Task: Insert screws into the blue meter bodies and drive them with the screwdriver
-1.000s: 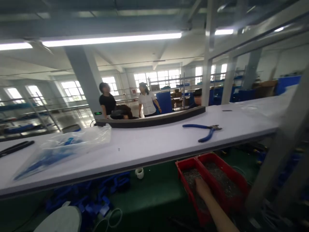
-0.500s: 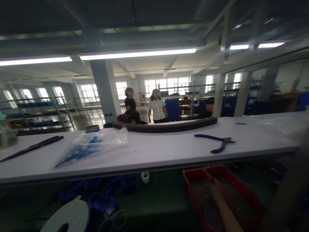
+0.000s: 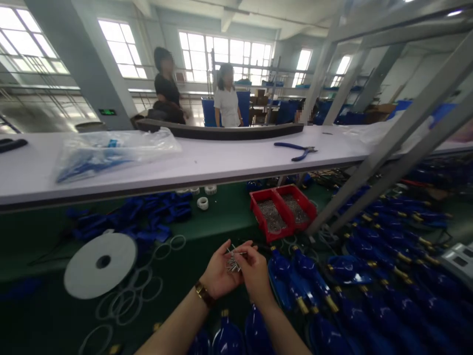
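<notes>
Palm up and cupped, my left hand holds a small heap of thin silvery metal pins; whether they are screws or rivets is too small to tell. Over that palm, my right hand is closed in a pinch at the heap, its fingertips on the pins. Beyond both hands stands a red two-part bin, with many similar small metal pieces in each compartment. Glossy blue rounded bodies with brass-coloured ends lie right beside my right hand, and more are below my wrists.
A white reel and loose clear rings lie left on the green bench. Behind are blue pieces and a white roll. The raised shelf bears pliers and a plastic bag. Slanted metal posts stand right. People are beyond.
My right hand has left the red bin and come to my left hand, which is now in view with pins in its palm. The view has tilted down.
</notes>
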A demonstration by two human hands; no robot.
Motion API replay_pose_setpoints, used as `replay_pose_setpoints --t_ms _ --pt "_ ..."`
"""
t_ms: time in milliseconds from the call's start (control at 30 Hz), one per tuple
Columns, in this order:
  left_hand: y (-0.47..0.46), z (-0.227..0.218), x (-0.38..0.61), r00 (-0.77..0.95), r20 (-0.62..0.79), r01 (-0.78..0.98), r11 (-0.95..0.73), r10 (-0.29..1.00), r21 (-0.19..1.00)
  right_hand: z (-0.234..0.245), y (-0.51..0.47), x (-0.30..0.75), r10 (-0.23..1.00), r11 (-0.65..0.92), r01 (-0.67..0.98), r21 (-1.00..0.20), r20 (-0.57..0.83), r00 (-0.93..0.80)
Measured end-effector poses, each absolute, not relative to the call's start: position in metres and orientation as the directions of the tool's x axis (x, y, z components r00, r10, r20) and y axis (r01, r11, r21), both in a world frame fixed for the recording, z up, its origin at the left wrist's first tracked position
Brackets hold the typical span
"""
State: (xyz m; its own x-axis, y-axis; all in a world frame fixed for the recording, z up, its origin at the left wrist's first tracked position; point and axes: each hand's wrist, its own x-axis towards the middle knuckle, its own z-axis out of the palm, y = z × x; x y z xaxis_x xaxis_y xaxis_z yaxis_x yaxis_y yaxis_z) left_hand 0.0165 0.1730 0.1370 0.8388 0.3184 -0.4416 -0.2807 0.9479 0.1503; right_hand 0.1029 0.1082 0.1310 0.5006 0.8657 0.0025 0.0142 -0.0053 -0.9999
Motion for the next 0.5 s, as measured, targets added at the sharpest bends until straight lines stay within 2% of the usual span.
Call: replay_pose_setpoints --t_ms 100,167,267,367,500 --pt "0.144 0.140 -0.017 0.834 -0.470 -0.301 0.952 0.290 0.052 0.135 0.072 0.062 0.890 -0.024 0.357 -0.934 0.143 0.432" --pt "0.122 0.141 -0.041 0.818 -0.501 -0.334 0.943 0.284 -0.010 0.137 0.051 0.042 0.914 0.000 0.514 -0.858 0.208 0.347" --pt "0.094 0.144 -0.073 0.812 -0.516 -0.378 0.919 0.272 -0.110 0.140 0.025 0.017 0.934 0.062 0.612 -0.789 0.263 0.244" --pt "0.071 0.148 -0.099 0.825 -0.508 -0.400 0.891 0.248 -0.215 0.141 0.004 -0.006 0.921 0.114 0.657 -0.745 0.327 0.211" --pt "0.046 0.146 -0.128 0.809 -0.545 -0.409 0.876 0.220 -0.254 0.138 -0.017 -0.037 0.897 0.126 0.717 -0.685 0.388 0.213"
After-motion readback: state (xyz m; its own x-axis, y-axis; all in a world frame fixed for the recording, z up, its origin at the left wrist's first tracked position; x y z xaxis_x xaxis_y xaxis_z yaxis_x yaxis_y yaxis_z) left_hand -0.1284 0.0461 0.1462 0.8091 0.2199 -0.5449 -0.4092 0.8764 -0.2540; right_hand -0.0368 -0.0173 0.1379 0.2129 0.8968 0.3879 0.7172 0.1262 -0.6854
